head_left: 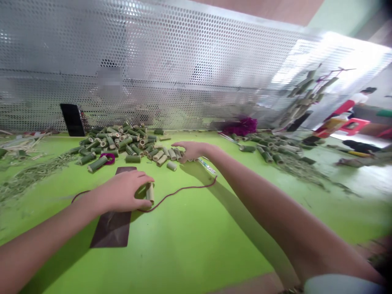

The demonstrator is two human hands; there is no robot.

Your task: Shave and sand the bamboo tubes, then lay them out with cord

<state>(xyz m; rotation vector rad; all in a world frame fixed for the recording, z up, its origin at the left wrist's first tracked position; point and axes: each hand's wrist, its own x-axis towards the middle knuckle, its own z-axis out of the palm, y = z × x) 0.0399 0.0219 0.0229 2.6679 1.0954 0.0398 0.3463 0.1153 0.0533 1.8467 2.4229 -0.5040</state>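
Observation:
My left hand (127,192) grips a short pale bamboo piece (150,193) between thumb and fingers, low over the green table (183,237). A dark red cord (180,189) runs from near that piece to the right. Beneath my left wrist lies a dark brown strip (114,228). My right hand (191,151) reaches farther out, at the right end of a row of pale bamboo pieces (165,153); its index finger is stretched out, and whether it holds anything is hidden. A patterned, shiny slim item (206,165) lies just below that hand. One loose pale piece (172,165) sits nearer me.
Behind stands a perforated metal screen (171,69) with a black phone (72,119) leaning on it. Green bamboo pieces (122,141) are heaped in front. Purple cord (245,126), more bamboo (275,149) and shavings (33,173) lie around. A person (363,96) is at far right.

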